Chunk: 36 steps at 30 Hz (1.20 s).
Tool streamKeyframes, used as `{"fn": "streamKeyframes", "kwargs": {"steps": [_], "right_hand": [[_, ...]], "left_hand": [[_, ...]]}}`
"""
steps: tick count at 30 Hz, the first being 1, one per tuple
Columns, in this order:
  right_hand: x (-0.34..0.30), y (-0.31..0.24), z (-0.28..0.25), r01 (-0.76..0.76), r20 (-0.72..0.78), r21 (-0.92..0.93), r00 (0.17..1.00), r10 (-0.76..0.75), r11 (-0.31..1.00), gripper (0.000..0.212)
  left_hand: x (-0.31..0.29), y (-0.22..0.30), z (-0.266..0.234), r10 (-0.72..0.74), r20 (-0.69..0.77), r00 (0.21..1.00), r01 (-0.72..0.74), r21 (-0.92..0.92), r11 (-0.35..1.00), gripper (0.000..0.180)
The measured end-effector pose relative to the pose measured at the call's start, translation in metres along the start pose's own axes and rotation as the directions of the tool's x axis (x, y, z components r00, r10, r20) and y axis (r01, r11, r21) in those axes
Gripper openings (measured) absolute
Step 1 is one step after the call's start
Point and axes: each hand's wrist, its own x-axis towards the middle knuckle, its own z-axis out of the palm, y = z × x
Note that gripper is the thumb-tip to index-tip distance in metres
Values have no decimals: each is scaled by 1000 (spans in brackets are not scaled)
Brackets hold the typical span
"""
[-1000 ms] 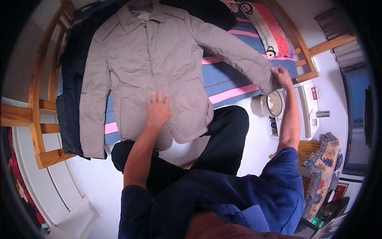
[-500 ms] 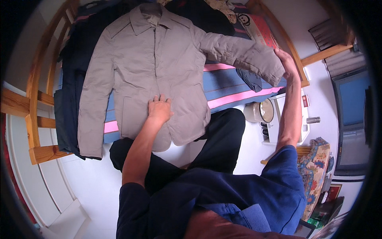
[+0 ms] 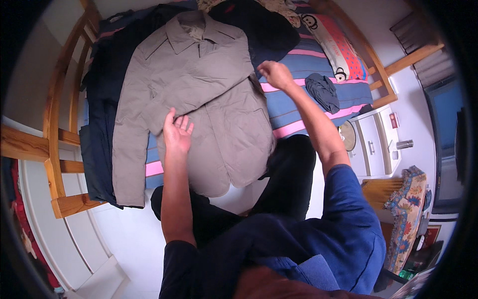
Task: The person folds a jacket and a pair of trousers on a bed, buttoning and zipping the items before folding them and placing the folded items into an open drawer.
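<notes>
Both hands are at the jacket: the left hand (image 3: 178, 134) has its fingers loosely spread beside the end of a folded-over sleeve, palm partly showing and nothing gripped, though whether its fingertips press on the cloth I cannot tell. At the jacket's right edge, the right hand (image 3: 279, 75) has its fingers curled; whether they pinch any fabric cannot be made out.

That grey-beige jacket (image 3: 234, 144) lies front up on the striped bed (image 3: 283, 112), its collar (image 3: 191, 31) at the far end and its hem toward the person's knees. Of its 2 sleeves, 1 appears dealt with: the right-hand sleeve (image 3: 211, 82) lies slantwise across the chest, its cuff end near the left hand. The left-hand sleeve (image 3: 130, 149) is not turned in; it runs straight down along the jacket's side, its cuff at the near edge of the bed. The body is not doubled over either, so by my reading the work is at an early stage.

Dark garments (image 3: 99, 132) lie along the left, black cloth (image 3: 269, 30) beyond the right shoulder, and a crumpled grey cloth (image 3: 322, 93) to the right.
</notes>
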Motion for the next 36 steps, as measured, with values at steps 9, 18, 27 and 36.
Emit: {"fn": "streamKeyframes", "kwargs": {"steps": [9,18,27,36], "right_hand": [[127,-14,42,539,-202,-101,812,-548,836,28],[124,119,26,64,169,-267,985,-18,962,38],[73,-38,62,232,-504,-91,828,-246,968,57],[76,-57,87,80,-495,-158,856,-149,984,64]], "left_hand": [[39,-24,-14,153,-107,982,-177,-283,943,46],[71,7,25,143,149,978,-120,-152,981,36],[87,21,7,176,45,983,-173,-63,983,76],[101,21,6,310,-66,948,-308,42,950,38]]}}
